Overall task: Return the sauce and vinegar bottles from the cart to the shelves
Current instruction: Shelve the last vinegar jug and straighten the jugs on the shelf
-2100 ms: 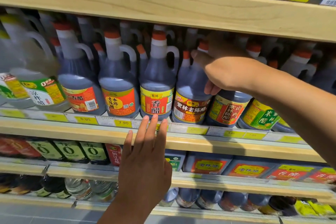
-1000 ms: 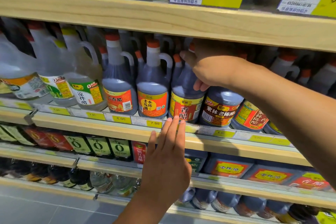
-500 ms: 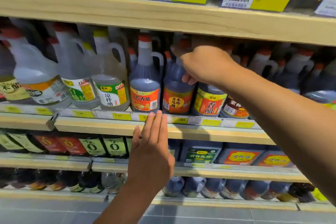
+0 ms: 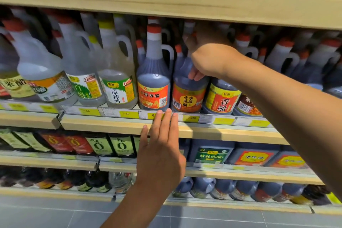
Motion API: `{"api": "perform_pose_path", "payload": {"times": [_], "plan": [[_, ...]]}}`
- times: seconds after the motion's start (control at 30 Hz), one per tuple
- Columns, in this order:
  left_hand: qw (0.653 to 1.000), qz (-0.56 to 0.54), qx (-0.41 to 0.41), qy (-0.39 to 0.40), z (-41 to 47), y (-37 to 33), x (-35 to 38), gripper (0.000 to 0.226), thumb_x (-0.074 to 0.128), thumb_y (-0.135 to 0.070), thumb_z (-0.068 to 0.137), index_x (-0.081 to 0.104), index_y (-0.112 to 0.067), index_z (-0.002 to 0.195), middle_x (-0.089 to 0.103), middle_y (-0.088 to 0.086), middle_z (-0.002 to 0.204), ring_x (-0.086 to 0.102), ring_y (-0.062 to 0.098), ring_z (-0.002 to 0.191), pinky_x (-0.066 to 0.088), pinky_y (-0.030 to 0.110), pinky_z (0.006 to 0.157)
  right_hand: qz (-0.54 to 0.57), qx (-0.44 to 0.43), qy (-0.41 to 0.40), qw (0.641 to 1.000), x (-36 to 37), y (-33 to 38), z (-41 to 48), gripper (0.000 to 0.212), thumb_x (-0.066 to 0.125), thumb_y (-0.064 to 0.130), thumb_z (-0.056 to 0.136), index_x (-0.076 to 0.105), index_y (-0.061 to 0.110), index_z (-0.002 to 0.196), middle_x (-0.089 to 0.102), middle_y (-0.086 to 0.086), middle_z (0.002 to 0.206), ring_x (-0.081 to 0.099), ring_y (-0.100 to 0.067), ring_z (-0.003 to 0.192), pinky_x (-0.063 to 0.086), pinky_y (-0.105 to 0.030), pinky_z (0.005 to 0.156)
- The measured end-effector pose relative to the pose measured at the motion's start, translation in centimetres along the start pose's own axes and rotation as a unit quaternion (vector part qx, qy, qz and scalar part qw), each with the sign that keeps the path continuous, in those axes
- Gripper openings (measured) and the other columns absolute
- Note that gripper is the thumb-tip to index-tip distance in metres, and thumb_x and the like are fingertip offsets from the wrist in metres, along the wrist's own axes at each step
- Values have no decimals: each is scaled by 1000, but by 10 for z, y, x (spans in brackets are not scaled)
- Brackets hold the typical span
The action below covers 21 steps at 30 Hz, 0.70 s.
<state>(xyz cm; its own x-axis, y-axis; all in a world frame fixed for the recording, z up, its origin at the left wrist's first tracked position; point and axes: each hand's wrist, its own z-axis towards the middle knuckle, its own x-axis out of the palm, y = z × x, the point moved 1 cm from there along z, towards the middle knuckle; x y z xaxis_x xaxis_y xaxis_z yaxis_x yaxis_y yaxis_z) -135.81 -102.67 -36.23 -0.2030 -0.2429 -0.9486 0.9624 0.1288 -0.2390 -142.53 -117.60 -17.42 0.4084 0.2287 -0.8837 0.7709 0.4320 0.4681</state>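
The right hand (image 4: 207,55) grips a dark, orange-labelled plastic vinegar jug (image 4: 187,98) on the pale wooden shelf (image 4: 111,126), the left hand (image 4: 161,153) flat, fingers straight, at its near edge.

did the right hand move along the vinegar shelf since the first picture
Yes, the right hand moved left along the row: earlier it was right of the yellow-labelled bottle; now it grips the orange-labelled bottle just left of that.

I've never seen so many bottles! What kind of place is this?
Most likely a supermarket aisle. Long wooden shelves hold rows of matching vinegar jugs, and yellow price tags run along the shelf edges. The right hand grips a dark vinegar bottle there.
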Motion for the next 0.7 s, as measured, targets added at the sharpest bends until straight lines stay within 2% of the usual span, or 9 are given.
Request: {"api": "perform_pose_path", "payload": {"times": [0.07, 0.2, 0.3, 0.37, 0.43, 0.5, 0.57, 0.63, 0.7], "plan": [[1000, 1, 3, -4, -1, 2, -1, 95, 57, -31, 79, 13, -14, 161, 9, 1, 170, 0, 19, 157, 27, 53, 119, 58, 14, 16, 998, 4, -1, 4, 36, 30, 25, 110, 60, 9, 100, 68, -11, 82, 73, -28, 82, 57, -29, 72], [1000, -3, 24, -12, -3, 8, -2, 93, 57, -32, 80, 15, -15, 161, 11, 0, 169, 1, 19, 157, 27, 52, 119, 176, 19, -40, 983, 7, -2, 6, 41, 36, 42, 107, 52, 9, 92, 70, -16, 69, 68, -18, 46, 58, -26, 52], [999, -17, 36, -27, -3, 15, -5, 91, 58, -30, 78, 21, -12, 160, 15, 6, 168, 7, 25, 157, 29, 51, 118, 59, 16, -74, 995, 7, -3, -1, 52, 42, 52, 103, 61, 11, 76, 72, -10, 68, 73, -24, 64, 61, -33, 70], [999, -25, 24, -41, -2, 23, -9, 93, 61, -28, 76, 23, -9, 159, 15, 9, 168, 5, 26, 157, 26, 51, 120, -41, -8, -157, 987, 7, 3, -4, 59, 41, 60, 98, 62, 12, 72, 74, -8, 77, 71, -30, 82, 56, -40, 85], [999, -17, 5, -48, -3, 34, -12, 97, 61, -29, 76, 18, -8, 160, 10, 9, 169, 0, 24, 157, 22, 50, 123, -38, -24, -180, 983, 9, 20, -9, 62, 41, 62, 97, 62, 11, 69, 75, -5, 76, 70, -29, 83, 54, -39, 84], [999, -7, -12, -47, -2, 46, -15, 100, 61, -30, 75, 14, -7, 160, 9, 7, 169, -1, 22, 157, 19, 50, 124, -3, -21, -127, 992, 13, 41, -11, 67, 39, 58, 100, 69, 9, 65, 73, 2, 61, 71, -20, 72, 54, -32, 78], [999, 2, -17, -47, -2, 57, -16, 100, 62, -30, 73, 17, -6, 159, 12, 9, 169, 3, 24, 157, 22, 52, 123, 25, -15, -45, 999, 17, 59, -4, 59, 38, 45, 105, 71, 9, 73, 76, 0, 71, 71, -12, 66, 51, -16, 67], [999, 7, -9, -45, -3, 66, -17, 98, 61, -31, 73, 21, -5, 159, 16, 11, 168, 6, 25, 157, 26, 55, 121, 87, -6, 25, 996, 27, 74, 6, 49, 33, 35, 109, 62, 10, 78, 75, -3, 82, 66, -3, 51, 43, -7, 51], [999, 10, 9, -41, -5, 74, -19, 96, 60, -32, 74, 23, -7, 159, 15, 12, 168, 5, 26, 157, 25, 55, 121, 188, 25, 25, 981, 36, 81, 14, 48, 32, 44, 108, 53, 13, 79, 67, -5, 73, 57, -2, 39, 44, -8, 46]]}}
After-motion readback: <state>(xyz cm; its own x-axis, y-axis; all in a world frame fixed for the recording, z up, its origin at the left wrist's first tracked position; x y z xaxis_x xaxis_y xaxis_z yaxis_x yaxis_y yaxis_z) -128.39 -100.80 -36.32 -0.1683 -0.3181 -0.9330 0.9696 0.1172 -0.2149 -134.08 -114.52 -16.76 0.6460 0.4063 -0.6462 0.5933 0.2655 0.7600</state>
